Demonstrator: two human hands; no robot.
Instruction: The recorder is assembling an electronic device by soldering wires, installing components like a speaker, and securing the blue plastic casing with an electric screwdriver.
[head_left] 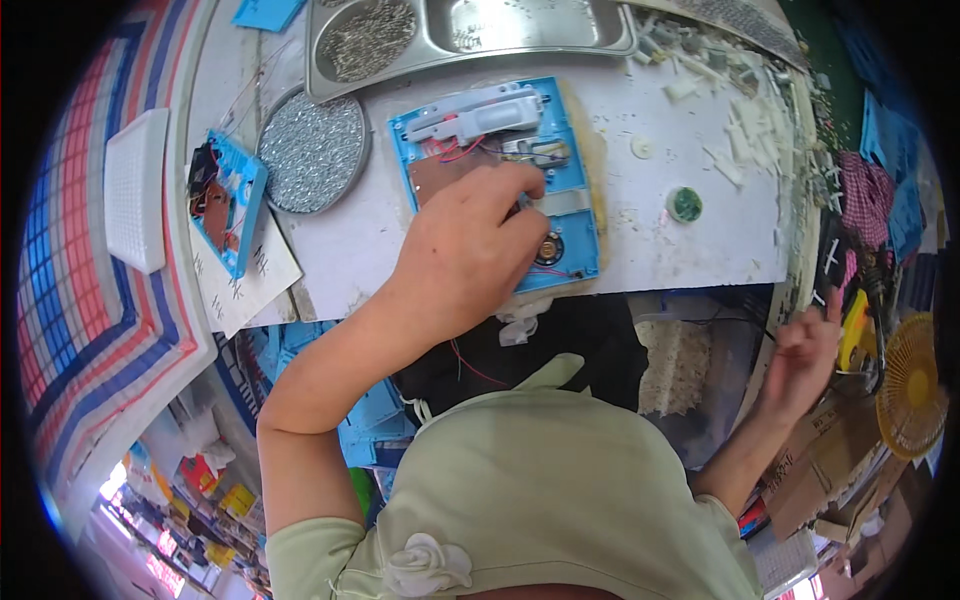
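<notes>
A blue plastic housing (567,172) lies open on a pad on the table, with a brown circuit board (430,176), a white mechanism (478,118), red wires and a small round speaker (549,249) inside. My left hand (470,245) reaches over its middle, fingers bent and closed down into it; whatever they hold is hidden. Away at the table's right edge, my right hand (800,358) is raised with its index finger stretched out, close to a black object (829,255) and a yellow-handled thing (853,330). No held object shows in it.
A round dish of small metal screws (313,148) and a second blue housing (245,195) stand to the left. Behind is a steel tray (470,62) with small parts. White plastic pieces (745,130) and a green round container (684,205) lie right, near a yellow fan (910,385).
</notes>
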